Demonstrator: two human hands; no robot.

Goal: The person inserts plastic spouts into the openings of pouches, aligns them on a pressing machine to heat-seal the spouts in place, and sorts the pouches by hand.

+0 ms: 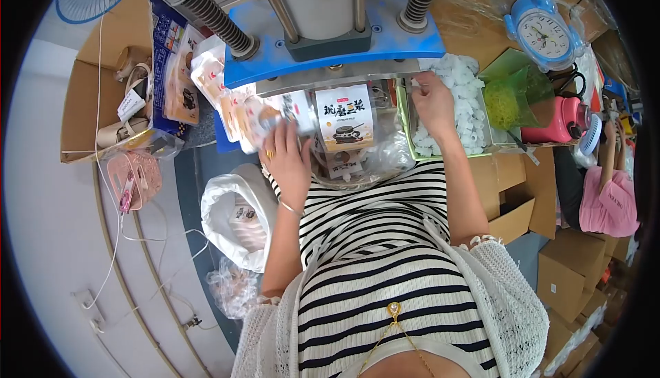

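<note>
Blue press [399,46] at the far side; white pieces [455,106] right, printed packets [240,127] left; left hand [287,161] spreads loosely over those; right hand [434,103] curls by the pieces, can't tell if gripping; packet-handling step, I reckon; next move probably wants one clean pinch.

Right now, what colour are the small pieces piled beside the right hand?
The small pieces are white, seen best in the head view.

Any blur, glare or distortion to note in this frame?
Head view: fisheye curvature bows the blue press plate, with black corners; head view: the packet at the left hand's fingertips looks smeared, the centre packet prints clearly; head view: glare on clear plastic.
</note>
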